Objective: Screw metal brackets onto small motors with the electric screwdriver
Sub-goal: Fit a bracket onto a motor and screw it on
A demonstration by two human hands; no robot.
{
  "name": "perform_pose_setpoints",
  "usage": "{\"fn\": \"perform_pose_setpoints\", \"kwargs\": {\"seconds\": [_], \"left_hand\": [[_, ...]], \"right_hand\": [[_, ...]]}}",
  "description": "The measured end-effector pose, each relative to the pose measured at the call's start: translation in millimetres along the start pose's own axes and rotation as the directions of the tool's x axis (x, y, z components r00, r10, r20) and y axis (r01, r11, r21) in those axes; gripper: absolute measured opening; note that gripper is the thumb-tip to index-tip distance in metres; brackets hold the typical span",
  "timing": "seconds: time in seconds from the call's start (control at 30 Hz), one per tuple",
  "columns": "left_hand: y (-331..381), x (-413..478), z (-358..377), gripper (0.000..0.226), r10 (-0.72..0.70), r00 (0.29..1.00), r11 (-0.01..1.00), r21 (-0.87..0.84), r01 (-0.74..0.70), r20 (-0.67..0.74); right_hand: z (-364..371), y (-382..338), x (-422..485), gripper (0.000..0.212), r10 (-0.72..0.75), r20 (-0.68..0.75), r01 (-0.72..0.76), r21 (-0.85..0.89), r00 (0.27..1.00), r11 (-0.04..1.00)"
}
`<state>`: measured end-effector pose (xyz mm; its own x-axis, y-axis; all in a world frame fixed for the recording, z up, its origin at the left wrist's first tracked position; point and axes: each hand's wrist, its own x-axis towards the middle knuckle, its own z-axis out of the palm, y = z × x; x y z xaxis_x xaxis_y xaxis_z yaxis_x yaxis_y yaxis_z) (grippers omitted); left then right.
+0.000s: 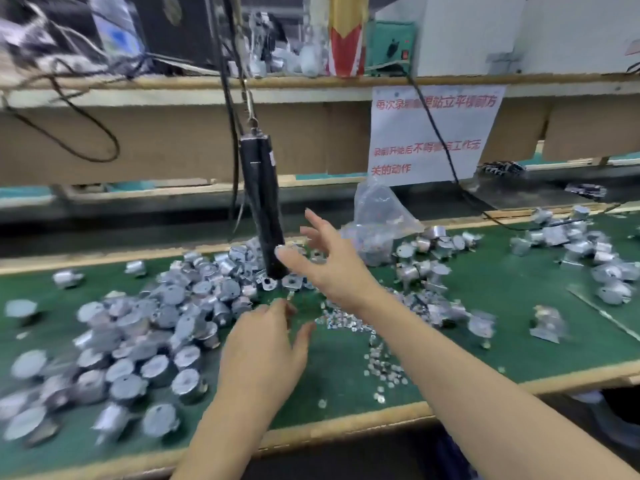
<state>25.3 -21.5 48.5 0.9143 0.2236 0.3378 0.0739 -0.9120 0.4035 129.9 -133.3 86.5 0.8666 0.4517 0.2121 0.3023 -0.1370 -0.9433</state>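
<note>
The desk (467, 299) has a dark green top with a pale wood edge. The motors (121, 341) on it are silver-grey, with lighter round faces. The screwdriver (263, 202) is black, with a small white label near its top. The small parts (381, 365) are bright silver and they shine. The bag (377, 209) is clear and a little milky. The sign (433, 133) is white with red characters in three lines. The cables (227, 98) are black. The cardboard (156, 143) behind is plain brown. The shelf (173, 83) has a pale wood edge. On it a box (391, 46) is blue-green with a red switch. A tall pack (346, 36) beside it is red and yellow.
</note>
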Motion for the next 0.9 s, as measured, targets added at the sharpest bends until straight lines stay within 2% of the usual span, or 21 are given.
{"fn": "perform_pose_setpoints", "kwargs": {"seconds": [0.1, 0.2, 0.33, 0.43, 0.57, 0.63, 0.7, 0.8, 0.87, 0.9], "left_hand": [[-38, -13, -26, 0.035, -0.090, 0.996, 0.992, 0.092, 0.087, 0.028], [-64, -20, -46, 0.035, -0.155, 0.986, 0.961, 0.239, 0.136, 0.059], [-87, -31, -58, 0.036, -0.236, 0.957, 0.901, 0.406, 0.152, 0.167], [-98, -34, -57, 0.035, -0.234, 0.936, 0.878, 0.470, 0.088, 0.263], [-96, -29, -54, 0.028, -0.211, 0.950, 0.886, 0.455, 0.086, 0.232], [-89, -27, -49, 0.027, -0.165, 0.962, 0.902, 0.428, 0.057, 0.220], [-81, -24, -41, 0.027, -0.107, 0.972, 0.924, 0.382, 0.020, 0.210], [-65, -20, -23, 0.028, -0.026, 0.977, 0.956, 0.292, -0.038, 0.211], [-52, -21, -7, 0.031, 0.029, 0.976, 0.969, 0.235, -0.081, 0.215], [-47, -22, 1, 0.034, 0.055, 0.975, 0.974, 0.203, -0.100, 0.217]], "right_hand": [[34, -10, 20, 0.090, -0.074, -0.002, 0.074, 0.048, 0.997, 0.996], [52, -14, 42, 0.067, -0.110, -0.007, 0.110, 0.095, 0.994, 0.989], [64, -21, 76, 0.095, -0.041, 0.040, 0.036, 0.119, 0.998, 0.992], [79, -31, 97, 0.089, -0.033, 0.069, 0.026, 0.099, 0.997, 0.995], [102, -34, 109, 0.042, -0.081, 0.046, 0.081, -0.017, 0.996, 0.997], [107, -34, 109, 0.027, -0.094, 0.054, 0.097, -0.066, 0.994, 0.993], [108, -32, 109, 0.024, -0.098, 0.055, 0.102, -0.073, 0.994, 0.992], [103, -26, 105, 0.022, -0.110, 0.055, 0.109, 0.022, 0.992, 0.994], [97, -20, 101, 0.020, -0.168, 0.022, 0.166, 0.065, 0.986, 0.984], [93, -16, 98, 0.026, -0.196, -0.002, 0.196, 0.087, 0.981, 0.977]]}}
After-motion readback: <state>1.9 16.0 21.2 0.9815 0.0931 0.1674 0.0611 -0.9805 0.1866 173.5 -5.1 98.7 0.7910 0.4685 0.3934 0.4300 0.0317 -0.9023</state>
